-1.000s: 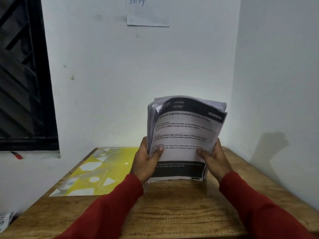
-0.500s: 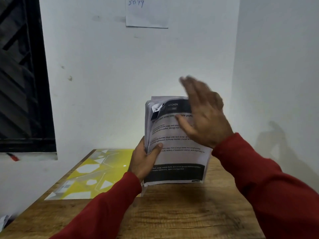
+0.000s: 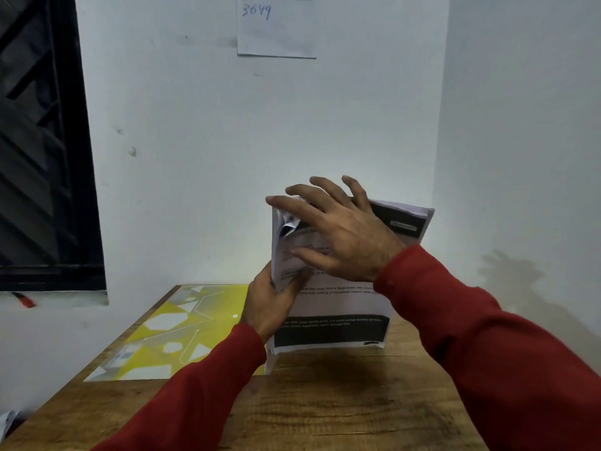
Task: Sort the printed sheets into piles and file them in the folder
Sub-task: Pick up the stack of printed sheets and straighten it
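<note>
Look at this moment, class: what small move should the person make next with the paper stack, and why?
Probably peel off the top sheet. The left hand grips the stack of sheets upright on the table, while the right hand lies spread-fingered over its top edge, where a corner curls up. No piles are laid out yet, and the yellow folder lies flat beside it.

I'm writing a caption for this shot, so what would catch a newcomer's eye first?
The thick stack of printed sheets stands on its lower edge at the middle of the wooden table, gripped by the left hand while the right hand lies spread over its top. To the left, a bright yellow folder lies flat on the table. High on the wall hangs a note with a handwritten number.
</note>
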A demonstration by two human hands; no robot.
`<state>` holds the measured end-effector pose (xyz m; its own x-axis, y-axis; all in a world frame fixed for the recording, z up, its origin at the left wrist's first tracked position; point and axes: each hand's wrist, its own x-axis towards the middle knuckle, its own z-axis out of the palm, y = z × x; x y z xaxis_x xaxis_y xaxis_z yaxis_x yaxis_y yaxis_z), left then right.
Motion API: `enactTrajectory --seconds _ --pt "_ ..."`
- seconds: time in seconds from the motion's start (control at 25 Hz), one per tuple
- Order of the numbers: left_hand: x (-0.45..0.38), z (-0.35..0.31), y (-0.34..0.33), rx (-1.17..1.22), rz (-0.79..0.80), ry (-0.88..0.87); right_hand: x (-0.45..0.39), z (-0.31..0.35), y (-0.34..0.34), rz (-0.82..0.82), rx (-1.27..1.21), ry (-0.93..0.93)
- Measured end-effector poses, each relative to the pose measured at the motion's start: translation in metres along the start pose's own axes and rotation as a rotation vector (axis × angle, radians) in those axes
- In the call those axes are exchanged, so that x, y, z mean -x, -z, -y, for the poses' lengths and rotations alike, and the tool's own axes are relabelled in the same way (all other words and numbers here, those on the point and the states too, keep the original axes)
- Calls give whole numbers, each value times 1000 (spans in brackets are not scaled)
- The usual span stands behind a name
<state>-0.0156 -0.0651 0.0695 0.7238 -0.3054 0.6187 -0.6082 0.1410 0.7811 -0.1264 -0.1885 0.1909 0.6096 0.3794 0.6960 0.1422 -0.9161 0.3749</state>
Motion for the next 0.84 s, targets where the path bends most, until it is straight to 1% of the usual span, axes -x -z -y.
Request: enactTrajectory --seconds 0.08,0.12,0.2,0.24,0.28,0.32,0.36,0.4,0.44,0.48,0.52,0.56,0.6,0.68,0.76,0.84 --pt "0 -1 -1 -4 -6 29 3 -9 -3 -73 102 -7" --pt "-1 -1 -2 -8 -12 46 6 -17 -5 -130 153 -51" --pt "-3 0 -2 8 -32 66 20 -35 -12 -254 211 -219" --pt "-3 -1 -2 18 -51 62 32 -46 -20 -308 199 -319" --pt "-5 -2 -1 32 -81 60 45 -55 -27 -362 117 -432" --pt "-7 -3 0 65 -106 60 57 -65 -37 -400 -96 -556" --pt "-9 -4 3 114 -114 73 67 -70 -44 -409 -419 -681" --pt "-11 -6 3 185 -100 114 75 -71 -48 -384 -779 -803" --pt "-12 -9 3 248 -70 180 81 -69 -51 -298 -1100 -902" --pt "-11 -11 4 292 -38 265 85 -66 -55 -184 -1329 -964" --pt "-9 -11 5 317 -5 352 88 -62 -60 -88 -1443 -994" --pt "-8 -7 7 339 24 441 90 -56 -66 -40 -1490 -1000" --pt "-7 -3 11 359 54 521 92 -51 -72 -24 -1502 -1011" --pt "-1 9 22 373 116 624 98 -41 -87 9 -1501 -1028" --pt "4 21 33 311 135 628 102 -35 -106 72 -1537 -1025" --pt "1 29 39 239 64 561 100 -29 -118 114 -1566 -1005"
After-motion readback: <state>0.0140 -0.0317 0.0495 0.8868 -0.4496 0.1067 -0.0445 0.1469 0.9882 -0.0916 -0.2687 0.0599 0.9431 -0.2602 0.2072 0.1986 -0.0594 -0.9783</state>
